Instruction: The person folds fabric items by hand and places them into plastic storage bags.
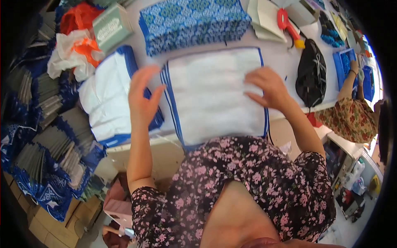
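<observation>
A stack of white fabric pieces with blue bound edges [215,95] lies flat on the table straight in front of me. My left hand [144,97] is raised at its left edge, thumb and fingers apart, with nothing in it. Over the right edge of the same stack is my right hand [266,87], its fingers loosely curved and the thumb apart; I see nothing held. Whether its fingertips touch the fabric I cannot tell. A second white stack with blue edging [109,93] lies to the left, partly behind my left hand and forearm.
Behind the stack sits a blue patterned pile [194,25]. A red tape dispenser [285,22] and a black pouch [311,74] lie to the right. A pale green box [111,27] and plastic bags [72,53] stand far left, beside blue-and-grey bundles [45,107]. Another person [349,118] works at right.
</observation>
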The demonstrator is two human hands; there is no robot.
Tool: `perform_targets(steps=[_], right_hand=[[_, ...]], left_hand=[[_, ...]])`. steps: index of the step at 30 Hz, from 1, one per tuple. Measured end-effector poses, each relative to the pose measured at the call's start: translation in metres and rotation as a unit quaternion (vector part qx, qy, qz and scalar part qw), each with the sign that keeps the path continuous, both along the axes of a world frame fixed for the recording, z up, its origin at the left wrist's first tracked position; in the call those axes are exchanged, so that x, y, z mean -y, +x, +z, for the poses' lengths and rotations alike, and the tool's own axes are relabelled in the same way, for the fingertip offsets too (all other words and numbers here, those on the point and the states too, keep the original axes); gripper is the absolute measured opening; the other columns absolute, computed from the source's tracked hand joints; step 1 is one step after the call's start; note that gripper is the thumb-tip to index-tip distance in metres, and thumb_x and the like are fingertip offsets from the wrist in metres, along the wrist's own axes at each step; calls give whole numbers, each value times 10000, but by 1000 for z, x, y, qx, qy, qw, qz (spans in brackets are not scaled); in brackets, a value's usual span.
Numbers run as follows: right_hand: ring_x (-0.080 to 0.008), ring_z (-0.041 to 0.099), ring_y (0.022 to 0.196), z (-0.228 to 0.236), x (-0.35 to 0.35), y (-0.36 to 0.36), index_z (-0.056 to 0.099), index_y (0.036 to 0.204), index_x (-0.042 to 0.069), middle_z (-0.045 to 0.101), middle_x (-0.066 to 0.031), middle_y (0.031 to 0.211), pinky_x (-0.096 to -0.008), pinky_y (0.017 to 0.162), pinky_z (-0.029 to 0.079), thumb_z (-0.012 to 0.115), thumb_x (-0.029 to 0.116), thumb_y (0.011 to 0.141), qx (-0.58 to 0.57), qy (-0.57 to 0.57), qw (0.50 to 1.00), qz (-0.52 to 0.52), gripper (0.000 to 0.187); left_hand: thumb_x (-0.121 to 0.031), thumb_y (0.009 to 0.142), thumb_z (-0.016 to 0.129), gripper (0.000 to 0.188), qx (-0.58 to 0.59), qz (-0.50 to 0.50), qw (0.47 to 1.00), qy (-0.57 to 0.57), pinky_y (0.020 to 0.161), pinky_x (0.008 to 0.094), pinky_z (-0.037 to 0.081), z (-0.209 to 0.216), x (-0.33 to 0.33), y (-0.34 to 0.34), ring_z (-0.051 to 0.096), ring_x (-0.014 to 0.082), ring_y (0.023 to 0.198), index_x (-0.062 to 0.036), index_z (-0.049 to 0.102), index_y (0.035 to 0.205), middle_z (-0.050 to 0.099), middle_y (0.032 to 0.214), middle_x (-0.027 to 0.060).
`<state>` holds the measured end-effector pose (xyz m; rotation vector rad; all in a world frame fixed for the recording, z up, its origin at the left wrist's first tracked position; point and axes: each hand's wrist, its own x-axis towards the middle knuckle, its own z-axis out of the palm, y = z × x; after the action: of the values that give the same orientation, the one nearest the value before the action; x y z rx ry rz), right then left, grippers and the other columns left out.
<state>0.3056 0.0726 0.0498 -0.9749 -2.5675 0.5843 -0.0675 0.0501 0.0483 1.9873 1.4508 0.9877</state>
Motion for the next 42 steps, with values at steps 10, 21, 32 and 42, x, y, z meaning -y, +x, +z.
perform_targets(steps=[10, 21, 32, 42], right_hand=[[-297, 549, 1013, -12, 79, 17, 593, 885, 76, 580, -92, 1045, -399, 882, 430, 730, 154, 759, 66, -135, 987, 49, 202], [-323, 517, 1170, -5, 86, 14, 573, 910, 59, 572, -108, 1191, -432, 1014, 406, 718, 110, 741, 110, -65, 991, 43, 228], [-303, 628, 1049, -15, 77, 25, 612, 979, 47, 669, -107, 1083, -411, 919, 487, 698, 41, 767, -22, -13, 997, -77, 229], [-266, 655, 949, 20, 99, 29, 654, 997, 50, 687, -73, 1058, -340, 823, 503, 662, 22, 840, 47, -203, 971, -121, 160]], left_hand=[[-122, 647, 807, 327, -52, -191, 962, -188, 825, 375, 433, -22, 101, 19, 537, 300, 975, -98, 641, 927, 572, 948, 74], [-47, 736, 723, 206, -134, -172, 971, -97, 820, 390, 454, -20, 103, 25, 564, 291, 970, -80, 638, 921, 604, 980, 71], [-14, 808, 679, 143, 141, 50, 982, -113, 866, 372, 478, -42, 91, 29, 624, 292, 952, -62, 664, 942, 687, 931, 81], [-20, 834, 674, 168, 70, 10, 985, -159, 805, 342, 502, -19, 115, 21, 658, 254, 898, -48, 668, 1000, 685, 956, 105]])
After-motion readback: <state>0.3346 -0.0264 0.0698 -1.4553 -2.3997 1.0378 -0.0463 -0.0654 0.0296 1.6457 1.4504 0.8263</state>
